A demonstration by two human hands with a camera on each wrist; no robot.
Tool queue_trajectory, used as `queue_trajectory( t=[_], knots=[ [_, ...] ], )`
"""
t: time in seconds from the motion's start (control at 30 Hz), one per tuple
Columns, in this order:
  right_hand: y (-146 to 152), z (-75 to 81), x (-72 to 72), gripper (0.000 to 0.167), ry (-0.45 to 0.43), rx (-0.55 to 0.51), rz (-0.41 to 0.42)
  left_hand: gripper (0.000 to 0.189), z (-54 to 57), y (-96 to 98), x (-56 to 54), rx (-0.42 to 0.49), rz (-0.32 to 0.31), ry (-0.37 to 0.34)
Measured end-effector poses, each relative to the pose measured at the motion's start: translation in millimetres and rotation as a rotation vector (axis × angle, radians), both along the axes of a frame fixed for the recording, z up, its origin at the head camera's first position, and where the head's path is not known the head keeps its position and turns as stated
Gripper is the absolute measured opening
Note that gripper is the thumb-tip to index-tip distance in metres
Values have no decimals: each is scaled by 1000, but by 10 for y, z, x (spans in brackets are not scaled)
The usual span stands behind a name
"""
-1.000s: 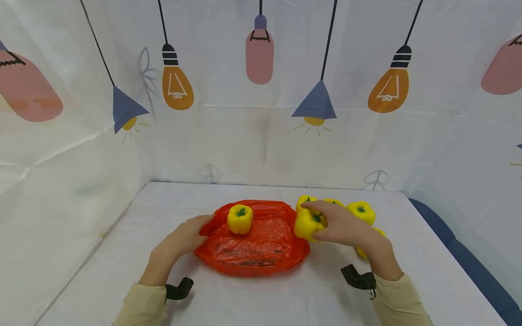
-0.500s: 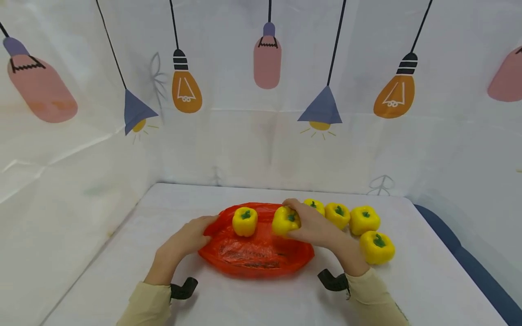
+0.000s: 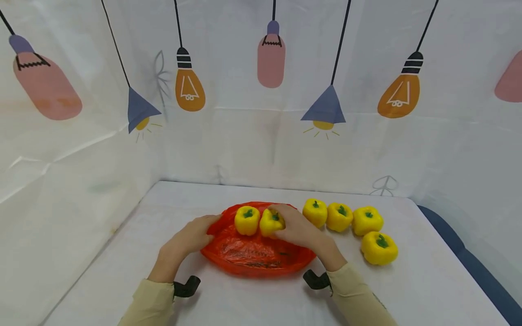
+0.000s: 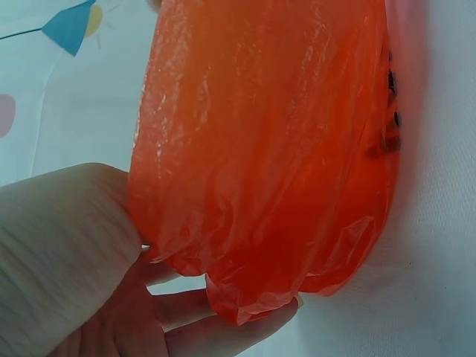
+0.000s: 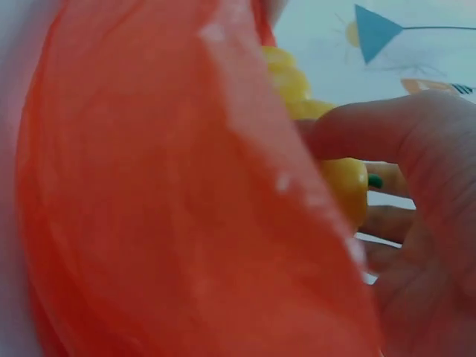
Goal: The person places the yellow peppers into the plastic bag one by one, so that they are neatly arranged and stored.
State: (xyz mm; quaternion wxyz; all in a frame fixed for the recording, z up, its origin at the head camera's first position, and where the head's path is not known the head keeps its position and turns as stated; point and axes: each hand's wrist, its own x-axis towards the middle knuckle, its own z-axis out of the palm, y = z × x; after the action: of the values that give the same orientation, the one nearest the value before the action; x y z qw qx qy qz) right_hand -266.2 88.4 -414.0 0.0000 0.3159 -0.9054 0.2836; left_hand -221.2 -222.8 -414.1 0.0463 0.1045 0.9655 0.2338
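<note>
Over the red bag (image 3: 253, 251): held yellow pepper (image 3: 268, 224) beside a second one

At the bag's right side, right hand (image 3: 294, 227), grip part-closed, fingers and thumb around the held yellow pepper, stem tipped right. Just left of it, within the bag's outline, second yellow pepper (image 3: 246, 221), upright; inside or on top, can't tell. At the bag's left edge, left hand (image 3: 195, 233), grip closed on the plastic. Right of the bag, on the white table (image 3: 244, 303), four loose peppers (image 3: 339, 217). Behind the bag, lamp-print sheet (image 3: 244, 145).
</note>
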Motion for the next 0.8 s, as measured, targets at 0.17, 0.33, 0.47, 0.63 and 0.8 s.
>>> queue_trajectory(
  t=[0.17, 0.33, 0.47, 0.63, 0.8],
  knots=[
    [-5, -35, -7, 61, -23, -13, -10, 57, -10, 12, -14, -4, -4, 4],
    [2, -45, -1, 62, -35, -1, -4, 57, -28, 11, -15, -7, -5, 7],
    [26, -34, 19, 65, -33, 1, -21, 57, -35, 15, -20, -8, -7, 9],
    [69, 4, 43, 69, -44, 5, -47, 58, -34, 22, -23, -8, -7, 0],
    [113, 58, 55, 68, -60, 17, -56, 57, -24, 4, 0, -19, -6, 9]
  ],
)
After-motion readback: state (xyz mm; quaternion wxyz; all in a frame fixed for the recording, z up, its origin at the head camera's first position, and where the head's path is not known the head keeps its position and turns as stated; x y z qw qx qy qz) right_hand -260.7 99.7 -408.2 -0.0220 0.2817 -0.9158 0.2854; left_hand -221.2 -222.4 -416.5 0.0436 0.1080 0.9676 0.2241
